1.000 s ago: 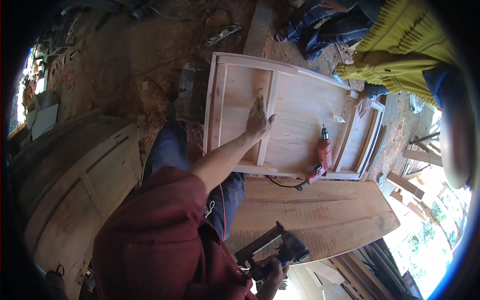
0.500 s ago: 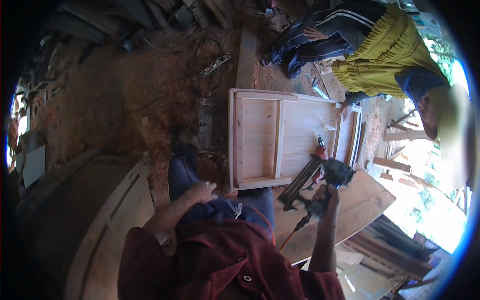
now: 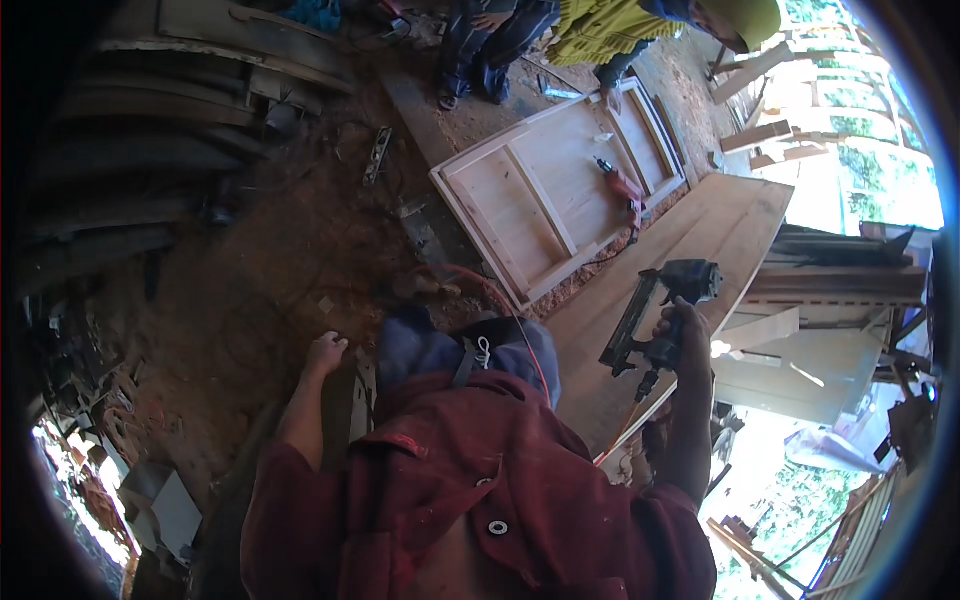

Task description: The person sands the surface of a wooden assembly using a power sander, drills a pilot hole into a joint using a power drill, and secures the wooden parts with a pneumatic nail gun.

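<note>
My right hand is closed round the grip of a dark nail gun, held above a wide wooden board. An orange air hose hangs from its handle. My left hand is lowered beside my left leg, fingers curled, with nothing visible in it. Ahead lies a framed wooden panel with crosspieces. A red and black power drill rests on it. At the panel's far end, a co-worker's hand touches the frame.
The wide board slants along the panel's right side. A co-worker in a yellow garment bends over the far end. A level lies on the dusty floor. Stacked planks fill the far left, and more timber lies at right.
My view has turned and the panel now appears slanted and farther off. The nail gun has come away from over the panel, still in my right hand. My left hand has dropped outward.
</note>
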Motion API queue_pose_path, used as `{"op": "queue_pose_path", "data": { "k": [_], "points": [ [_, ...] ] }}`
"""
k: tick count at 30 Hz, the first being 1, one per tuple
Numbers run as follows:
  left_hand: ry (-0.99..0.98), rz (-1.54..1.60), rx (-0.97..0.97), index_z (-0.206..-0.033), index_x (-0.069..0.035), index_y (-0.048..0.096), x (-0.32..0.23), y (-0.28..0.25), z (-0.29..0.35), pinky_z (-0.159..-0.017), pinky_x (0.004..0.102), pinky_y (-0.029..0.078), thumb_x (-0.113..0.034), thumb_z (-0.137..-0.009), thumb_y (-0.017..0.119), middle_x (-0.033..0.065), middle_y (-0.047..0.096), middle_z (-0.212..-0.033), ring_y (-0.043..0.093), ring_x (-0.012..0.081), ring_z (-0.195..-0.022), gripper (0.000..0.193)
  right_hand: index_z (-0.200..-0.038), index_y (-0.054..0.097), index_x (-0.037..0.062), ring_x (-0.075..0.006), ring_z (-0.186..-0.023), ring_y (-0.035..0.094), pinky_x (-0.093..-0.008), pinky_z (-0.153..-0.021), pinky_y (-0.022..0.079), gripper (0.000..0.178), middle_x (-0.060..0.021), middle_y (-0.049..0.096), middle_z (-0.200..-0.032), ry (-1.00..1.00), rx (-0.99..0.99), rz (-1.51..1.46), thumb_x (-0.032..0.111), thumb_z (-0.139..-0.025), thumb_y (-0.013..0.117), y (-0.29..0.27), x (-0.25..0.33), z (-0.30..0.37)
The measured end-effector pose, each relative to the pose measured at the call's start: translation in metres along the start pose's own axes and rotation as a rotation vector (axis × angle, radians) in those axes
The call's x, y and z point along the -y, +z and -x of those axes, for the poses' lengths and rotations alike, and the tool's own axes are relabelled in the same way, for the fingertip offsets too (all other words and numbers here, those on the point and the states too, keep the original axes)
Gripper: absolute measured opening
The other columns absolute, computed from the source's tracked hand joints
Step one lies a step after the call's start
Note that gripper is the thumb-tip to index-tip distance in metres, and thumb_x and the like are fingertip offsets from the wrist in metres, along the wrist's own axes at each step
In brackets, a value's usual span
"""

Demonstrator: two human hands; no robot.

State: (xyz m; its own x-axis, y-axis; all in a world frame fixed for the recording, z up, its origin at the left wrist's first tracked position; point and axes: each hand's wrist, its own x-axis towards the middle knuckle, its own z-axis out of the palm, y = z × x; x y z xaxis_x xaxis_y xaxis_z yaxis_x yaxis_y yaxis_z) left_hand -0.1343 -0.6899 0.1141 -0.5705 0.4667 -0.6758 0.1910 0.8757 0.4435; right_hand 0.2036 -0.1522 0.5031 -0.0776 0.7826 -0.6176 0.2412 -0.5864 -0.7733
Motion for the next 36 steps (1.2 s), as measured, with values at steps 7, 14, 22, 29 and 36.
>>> {"op": "queue_pose_path", "data": {
  "k": [7, 14, 22, 29, 36],
  "points": [
    [-0.078, 0.111, -0.141, -0.117, 0.001, 0.068, 0.027, -0.011, 0.013, -0.088, 0.0456, 0.054, -0.038, -0.095, 0.063, 0.0236, 0.071, -0.11, 0.068, 0.0392, -0.105, 0.045, -0.1, 0.056, 0.0041, -0.0185, -0.056, 0.063, -0.0401, -0.053, 0.061, 0.022, -0.0067, 0.058, -0.074, 0.187, 0.088, 0.386, 0.024, -0.098, 0.064, -0.016, -0.086, 0.031],
    [0.127, 0.308, -0.266, -0.121, -0.001, 0.066, -0.049, -0.008, -0.007, -0.088, 0.0401, 0.054, -0.028, -0.097, 0.065, 0.0199, 0.073, -0.109, 0.071, 0.0321, -0.103, 0.036, -0.1, 0.056, 0.003, -0.0169, -0.055, 0.062, -0.0366, -0.052, 0.06, 0.017, -0.0058, 0.058, -0.072, 0.285, 0.253, 0.674, 0.019, -0.096, 0.062, 0.002, -0.142, 0.002],
    [-0.041, 0.015, -0.091, -0.129, -0.005, 0.062, -0.08, 0.067, -0.077, -0.097, 0.0451, 0.052, -0.032, -0.094, 0.067, 0.0196, 0.059, -0.134, 0.063, 0.0376, -0.116, 0.044, -0.09, 0.059, 0.002, -0.0171, -0.054, 0.062, -0.0329, -0.048, 0.051, 0.013, -0.0055, 0.06, -0.067, 0.331, 0.443, 1.179, 0.014, -0.087, 0.063, 0.089, -0.168, -0.115],
    [-0.328, -0.088, 0.095, -0.129, -0.004, 0.06, -0.055, 0.051, -0.109, -0.095, 0.0483, 0.055, -0.037, -0.093, 0.066, 0.0189, 0.05, -0.142, 0.063, 0.0438, -0.113, 0.049, -0.085, 0.06, 0.0022, -0.0147, -0.05, 0.059, -0.0334, -0.046, 0.048, 0.011, -0.005, 0.059, -0.064, 0.42, 0.427, 1.338, 0.012, -0.085, 0.065, 0.179, -0.186, -0.183],
    [-0.433, -0.13, 0.138, -0.129, -0.004, 0.06, -0.079, 0.052, -0.137, -0.091, 0.0474, 0.057, -0.035, -0.096, 0.063, 0.0179, 0.051, -0.14, 0.064, 0.0416, -0.113, 0.045, -0.084, 0.06, 0.0016, -0.0135, -0.047, 0.057, -0.0323, -0.045, 0.046, 0.012, -0.0025, 0.056, -0.06, 0.368, 0.43, 1.39, 0.013, -0.085, 0.063, 0.152, -0.225, -0.216]
  ]
}}
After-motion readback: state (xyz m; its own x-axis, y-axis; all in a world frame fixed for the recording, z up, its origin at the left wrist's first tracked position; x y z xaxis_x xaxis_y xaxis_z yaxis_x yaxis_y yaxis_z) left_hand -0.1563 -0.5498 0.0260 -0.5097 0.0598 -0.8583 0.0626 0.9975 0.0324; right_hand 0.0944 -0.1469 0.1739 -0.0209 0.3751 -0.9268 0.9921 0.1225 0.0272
